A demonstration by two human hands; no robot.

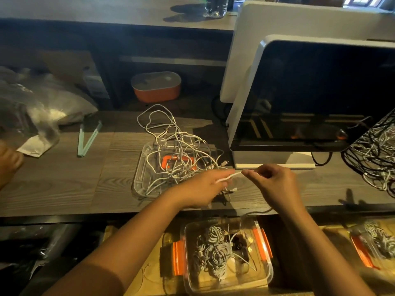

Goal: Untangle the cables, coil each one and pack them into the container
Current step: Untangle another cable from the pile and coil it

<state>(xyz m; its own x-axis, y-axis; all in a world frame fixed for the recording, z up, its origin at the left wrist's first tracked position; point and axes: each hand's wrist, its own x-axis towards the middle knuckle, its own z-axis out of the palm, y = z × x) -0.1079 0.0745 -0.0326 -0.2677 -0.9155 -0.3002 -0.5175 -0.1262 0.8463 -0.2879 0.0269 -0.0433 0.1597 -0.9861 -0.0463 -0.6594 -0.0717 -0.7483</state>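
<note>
Both hands meet over the table's [64, 180] front edge: left hand [203, 186] and right hand [275, 180] pinch one white cable end [227, 177], lying left-right between them. The tangle [177, 150] sits behind-left, nearer the left hand; the container [226, 259] waits below.

A dark wood-grain surface [64, 178] stretches across under warm, dim light. Behind it a recess lies below a higher shelf [106, 16], where a clear bottle [214, 7] casts a shadow. A monitor [320, 92] with a dark screen stands at right, a pale panel [245, 39] just behind it. An orange-and-grey oval box [156, 86] sits in the recess. Crumpled clear bags [42, 103] lie at left. A bright window [361, 0] shows top right.
</note>
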